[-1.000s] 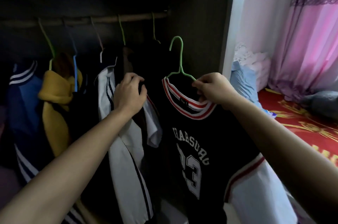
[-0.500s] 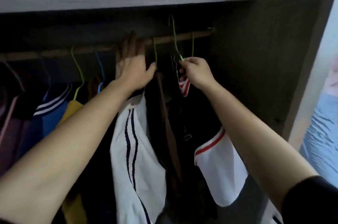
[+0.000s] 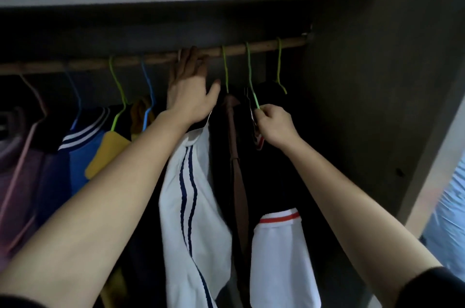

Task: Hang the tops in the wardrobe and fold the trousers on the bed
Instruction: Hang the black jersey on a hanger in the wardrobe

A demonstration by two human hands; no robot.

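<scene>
Lowered since a moment ago, the green hanger [image 3: 249, 68] now hooks over the rod [image 3: 264, 46] in the wardrobe [image 3: 364, 106], the black jersey [image 3: 276, 244] hanging on it among other tops. The right hand [image 3: 275, 125] keeps its grip clamped on the hanger's neck. The left hand [image 3: 191, 96], fingers straight, reaches the rod.

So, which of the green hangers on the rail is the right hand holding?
The green hanger second from the right end of the rail: the right hand pinches its neck. The other green ones hang clear of that hand.
</scene>
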